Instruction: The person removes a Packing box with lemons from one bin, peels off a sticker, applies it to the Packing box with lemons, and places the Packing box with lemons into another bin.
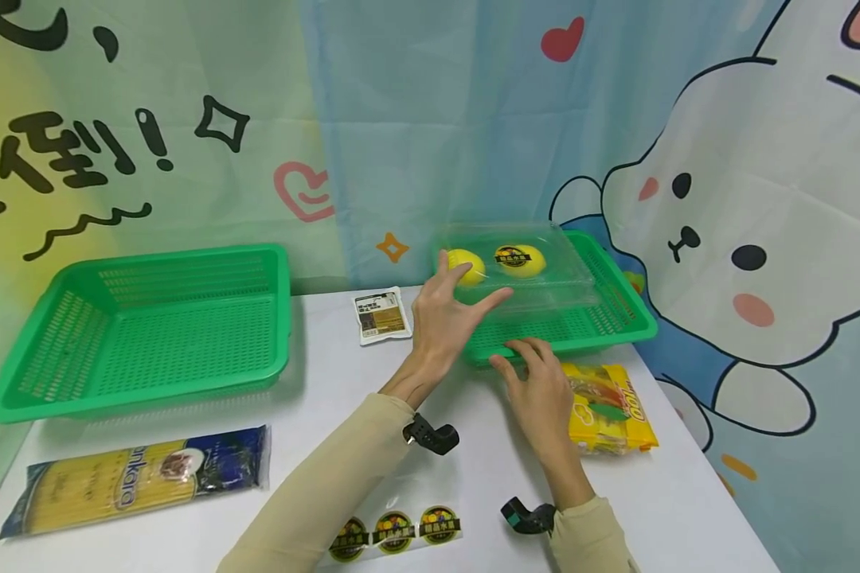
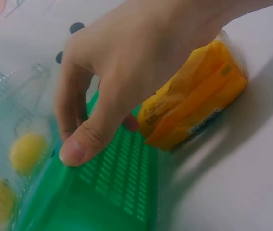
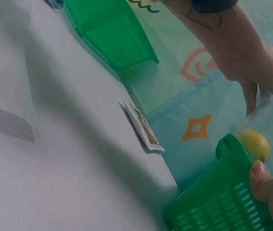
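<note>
A clear plastic box (image 1: 545, 286) sits in the right green basket (image 1: 616, 318). Two yellow fruits (image 1: 523, 261) show through it, a dark round label over the right one. My left hand (image 1: 440, 318) is spread at the box's front left, thumb and fingers well apart. In the right wrist view its fingers point down by the box, close to a yellow fruit (image 3: 255, 145). My right hand (image 1: 541, 390) holds the basket's near rim. The left wrist view shows its thumb (image 2: 76, 149) on the rim. Beside that hand lies a yellow food packet (image 1: 609, 410).
Another green basket (image 1: 186, 318) stands at the back left. Before it lies a pack of spaghetti (image 1: 143, 477). A small white sachet (image 1: 382, 315) is between the baskets. A clear strip of round labels (image 1: 394, 532) lies near the front, partly behind my left sleeve. A printed curtain hangs behind.
</note>
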Demonstrator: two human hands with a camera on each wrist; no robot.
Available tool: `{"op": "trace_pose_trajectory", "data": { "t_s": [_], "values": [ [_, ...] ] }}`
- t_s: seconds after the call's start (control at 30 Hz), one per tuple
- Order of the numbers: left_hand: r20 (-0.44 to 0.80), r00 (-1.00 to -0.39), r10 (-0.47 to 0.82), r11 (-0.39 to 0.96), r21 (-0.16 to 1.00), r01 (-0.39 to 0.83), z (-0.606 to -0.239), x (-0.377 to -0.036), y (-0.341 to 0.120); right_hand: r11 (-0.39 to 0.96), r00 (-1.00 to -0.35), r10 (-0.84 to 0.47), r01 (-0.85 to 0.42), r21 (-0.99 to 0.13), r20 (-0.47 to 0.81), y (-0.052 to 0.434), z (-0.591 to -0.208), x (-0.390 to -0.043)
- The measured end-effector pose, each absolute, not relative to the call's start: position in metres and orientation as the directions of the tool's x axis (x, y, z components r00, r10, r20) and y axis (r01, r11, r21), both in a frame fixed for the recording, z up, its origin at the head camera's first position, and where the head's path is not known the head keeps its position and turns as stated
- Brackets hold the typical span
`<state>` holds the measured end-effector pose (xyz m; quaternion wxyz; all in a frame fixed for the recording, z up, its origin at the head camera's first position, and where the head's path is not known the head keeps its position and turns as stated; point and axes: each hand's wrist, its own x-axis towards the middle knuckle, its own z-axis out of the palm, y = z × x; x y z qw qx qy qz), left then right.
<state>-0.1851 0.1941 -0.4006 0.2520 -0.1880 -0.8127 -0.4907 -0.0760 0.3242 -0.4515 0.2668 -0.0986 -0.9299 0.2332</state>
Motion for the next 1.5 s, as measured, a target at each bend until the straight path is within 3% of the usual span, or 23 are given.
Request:
{"op": "trace_pose_trajectory", "data": {
  "t_s": [0.53, 1.07, 1.5],
  "values": [
    [0.549, -0.830, 0.102, 0.457, 0.715, 0.529, -0.408, -0.188, 0.218, 0.869, -0.845, 0.312, 0.069, -0.490, 0.434, 0.321, -0.450, -0.078],
    [0.366, -0.913, 0.179, 0.441, 0.800, 0.407, -0.416, -0.186, 0.239, 0.860, -0.855, 0.327, 0.092, -0.502, 0.402, 0.323, -0.448, -0.075],
    [0.374, -0.900, 0.224, 0.563, 0.704, 0.433, -0.424, -0.191, 0.242, 0.861, -0.852, 0.329, 0.092, -0.500, 0.409, 0.323, -0.450, -0.075]
  ]
}}
